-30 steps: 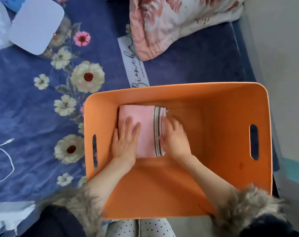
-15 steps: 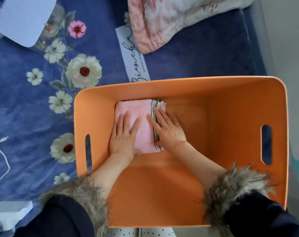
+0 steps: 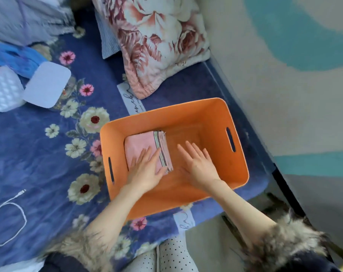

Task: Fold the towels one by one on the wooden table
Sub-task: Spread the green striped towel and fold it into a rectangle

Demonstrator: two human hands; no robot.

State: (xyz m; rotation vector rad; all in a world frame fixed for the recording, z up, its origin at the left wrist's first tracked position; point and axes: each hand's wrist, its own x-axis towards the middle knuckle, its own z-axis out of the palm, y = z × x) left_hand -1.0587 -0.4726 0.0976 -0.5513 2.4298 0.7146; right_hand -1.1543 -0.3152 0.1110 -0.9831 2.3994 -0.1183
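A folded pink towel (image 3: 139,143) with a striped edge lies in the left part of an orange basket (image 3: 211,108). The basket stands on a blue floral blanket. My left hand (image 3: 145,169) rests flat on the towel's near end, fingers straight. Over the bare basket floor, to the right of the towel, my right hand (image 3: 198,163) is spread with straight fingers and holds nothing. Whether it touches the floor I cannot tell.
A floral pillow (image 3: 160,38) lies beyond the basket. At the far left sit a white box (image 3: 3,89), a white lid (image 3: 47,83) and blue cloth (image 3: 11,55). A white cable (image 3: 9,216) loops at the near left. The bed's edge runs along the right.
My right hand has come off the towel's striped edge and moved right over the basket floor. My left hand stays on the towel. The camera has pulled back and tilted.
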